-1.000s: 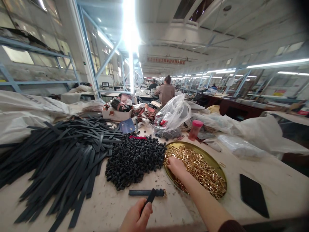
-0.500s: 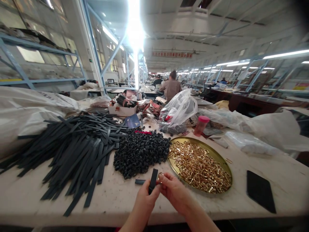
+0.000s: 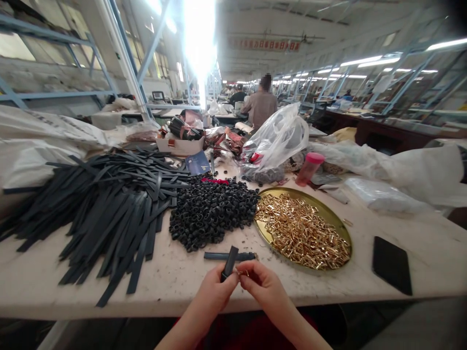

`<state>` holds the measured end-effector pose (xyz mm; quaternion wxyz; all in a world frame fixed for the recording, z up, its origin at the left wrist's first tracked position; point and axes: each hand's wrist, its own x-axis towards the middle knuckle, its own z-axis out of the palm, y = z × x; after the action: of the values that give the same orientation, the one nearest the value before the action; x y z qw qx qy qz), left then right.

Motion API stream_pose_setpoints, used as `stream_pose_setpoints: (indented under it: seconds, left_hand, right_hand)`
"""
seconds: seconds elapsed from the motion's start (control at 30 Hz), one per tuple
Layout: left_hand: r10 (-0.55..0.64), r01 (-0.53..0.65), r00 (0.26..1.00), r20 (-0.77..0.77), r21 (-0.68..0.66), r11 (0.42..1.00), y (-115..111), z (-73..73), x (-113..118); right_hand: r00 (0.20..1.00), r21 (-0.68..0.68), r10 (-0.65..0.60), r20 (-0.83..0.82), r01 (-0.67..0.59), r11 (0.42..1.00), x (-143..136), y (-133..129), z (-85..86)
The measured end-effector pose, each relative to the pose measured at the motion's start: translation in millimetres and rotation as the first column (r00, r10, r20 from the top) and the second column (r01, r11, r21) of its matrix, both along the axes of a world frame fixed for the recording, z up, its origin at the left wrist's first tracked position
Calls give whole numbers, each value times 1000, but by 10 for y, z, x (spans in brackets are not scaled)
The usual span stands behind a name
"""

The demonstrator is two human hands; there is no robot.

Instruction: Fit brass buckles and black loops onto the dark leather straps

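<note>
My left hand (image 3: 218, 288) is closed around a dark strap (image 3: 229, 262), whose one end sticks up above the fingers. Close against it, my right hand (image 3: 260, 282) pinches a small gold buckle (image 3: 245, 273) beside the strap; fingers partly cover it, so I cannot tell whether the strap passes through. Just beyond both hands another dark strap (image 3: 215, 255) lies flat on the table. Behind that is a heap of small black loops (image 3: 207, 214). To the right, a round gold tray (image 3: 345, 238) bears a pile of small gold buckles (image 3: 302, 228).
Many long dark straps (image 3: 109, 218) spread over the table's left side. A black flat pad (image 3: 392, 265) lies at the right. Farther back are a pink-lidded jar (image 3: 309, 170), a clear plastic bag (image 3: 280, 141) and a white box (image 3: 180, 146). A person (image 3: 260, 104) sits beyond.
The view has tipped downward, so the table's front edge shows more. My hands have drawn nearer the edge, uncovering the strap lying on the table. The buckle now sits lower beside the held strap.
</note>
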<state>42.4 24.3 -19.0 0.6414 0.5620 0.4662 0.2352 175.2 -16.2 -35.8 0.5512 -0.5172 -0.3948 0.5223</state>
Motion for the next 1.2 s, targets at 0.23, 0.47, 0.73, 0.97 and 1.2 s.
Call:
stream_pose_setpoints:
  seconds: [0.23, 0.47, 0.73, 0.97, 1.2]
  left_hand:
    - [-160, 257, 935, -317, 295, 920, -17, 0, -202]
    - [-231, 351, 896, -380, 285, 892, -60, 81, -171]
    - [-276, 279, 951, -137, 3, 960, -157, 63, -159]
    - [-170, 168, 985, -19, -101, 981, -325, 57, -113]
    - [-79, 84, 992, -101, 50, 995, -442, -4, -159]
  right_hand:
    - [776, -314, -266, -571, 93, 945, -93, 24, 31]
    - [797, -326, -236, -556, 52, 944, -262, -87, -105]
    - [971, -133, -181, -156, 161, 978, -311, -255, -225]
    - [982, -61, -186, -18, 185, 981, -300, -366, -91]
    - [929, 83, -191, 316, 174, 981, -298, -530, -48]
